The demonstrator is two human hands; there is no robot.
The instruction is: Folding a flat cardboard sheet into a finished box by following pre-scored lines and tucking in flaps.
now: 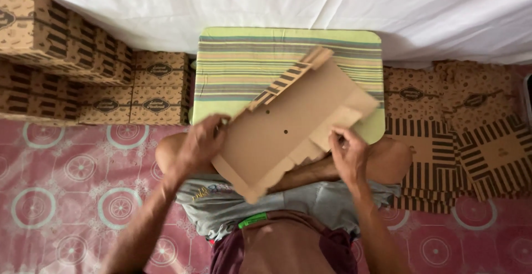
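Reference landmark: the striped bench (238, 58), a small low surface with green, yellow and grey bands, set against a white sheet (266, 0). To the left of the bench, assembled printed cardboard boxes (83, 74) are stacked in rows, the nearest stack touching the bench's left edge. In front of the bench's left corner, the left hand (199, 144) grips the left edge of a flat unfolded cardboard blank (282, 127); its fingers are closed over that edge, though motion blur hides the exact finger positions. The blank is held in the air, tilted, directly in front of and partly over the bench's near edge, plain brown side toward the camera, with a striped printed flap at its upper edge. In front of the bench's right corner, the right hand (348, 155) pinches a folded side flap at the blank's lower right edge, fingers closed on the cardboard. Both hands are above the person's crossed legs. To the right of the bench, a pile of flat striped blanks (460, 157) lies on the pink patterned floor mat (66, 196), near the person's knee.
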